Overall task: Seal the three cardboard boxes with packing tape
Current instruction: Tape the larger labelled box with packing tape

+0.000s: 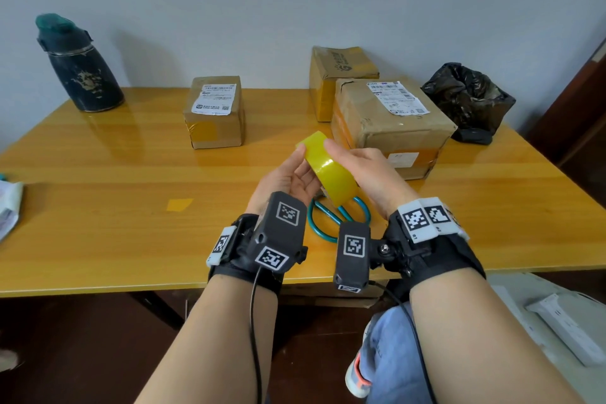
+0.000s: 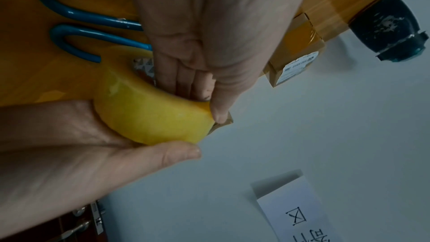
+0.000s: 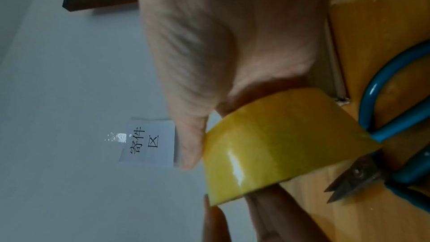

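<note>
Both of my hands hold the yellow roll of packing tape (image 1: 329, 165) above the wooden table's near edge (image 1: 131, 239), with none of the three boxes yet under the tape.

My left hand (image 1: 288, 179) cups the roll from the left, thumb along its rim and fingers under it; my right hand (image 1: 364, 170) curls over it from the right, thumb on the outer face. The roll's open axis lies roughly left to right, between my palms. I cannot tell whether a free end is lifted. The blue-handled metal scissors (image 1: 328, 218) lie directly beneath. Just beyond my right hand sits the large brown cardboard box with a white label (image 1: 390, 128), the nearest; the small labelled cardboard box (image 1: 214, 111) stands further left, the taped yellowish cardboard box (image 1: 341, 75) behind.
</note>
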The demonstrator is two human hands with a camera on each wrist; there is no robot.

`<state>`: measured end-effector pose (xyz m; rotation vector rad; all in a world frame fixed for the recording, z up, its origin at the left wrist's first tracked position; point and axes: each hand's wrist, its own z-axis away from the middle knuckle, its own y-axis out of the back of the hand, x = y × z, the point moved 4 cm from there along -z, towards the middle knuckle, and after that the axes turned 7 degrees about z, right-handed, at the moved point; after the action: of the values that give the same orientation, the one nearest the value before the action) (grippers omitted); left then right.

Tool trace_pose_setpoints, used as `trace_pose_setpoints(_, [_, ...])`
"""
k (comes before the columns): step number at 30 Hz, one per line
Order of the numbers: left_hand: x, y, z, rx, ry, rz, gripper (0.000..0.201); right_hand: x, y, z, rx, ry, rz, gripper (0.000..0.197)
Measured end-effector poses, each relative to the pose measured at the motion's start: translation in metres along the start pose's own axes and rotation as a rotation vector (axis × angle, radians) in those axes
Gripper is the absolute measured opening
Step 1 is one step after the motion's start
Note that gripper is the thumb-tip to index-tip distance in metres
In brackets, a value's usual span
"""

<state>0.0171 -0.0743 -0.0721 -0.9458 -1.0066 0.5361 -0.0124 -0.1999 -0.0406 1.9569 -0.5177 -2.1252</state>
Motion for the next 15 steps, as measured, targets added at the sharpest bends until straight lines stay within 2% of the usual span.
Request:
trace_pose_setpoints(2, [-0.0015, -0.0005, 0.0007, 0.004, 0.011, -0.006, 0.022, 0.0009, -0.0001, -0.0014, -0.008, -0.011, -0.003, 0.052])
trace_pose_setpoints(7, [0.0054, 0.0039, 0.0007, 0.104, 0.006, 0.093, 0.021, 0.0075, 0.0011, 0.0019, -0.169, 0.046, -0.051, 0.022])
trace_pose_setpoints(10, [0.0044, 0.008, 0.0, 0.137, 0.008, 0.127, 0.021, 0.0071, -0.0007, 0.005, -0.268, 0.066, -0.077, 0.031])
trace_pose_setpoints(12, [0.0031, 0.0083, -0.0003, 0.106, 0.027, 0.108, 0.022, 0.0057, -0.0013, 0.0054, -0.245, 0.088, -0.053, 0.033])
trace_pose_setpoints(15, [-0.0011, 0.0073, -0.0002, 0.046, 0.076, -0.155, 0.021, 0.0077, -0.0025, 0.0032, -0.129, 0.069, -0.06, 0.024])
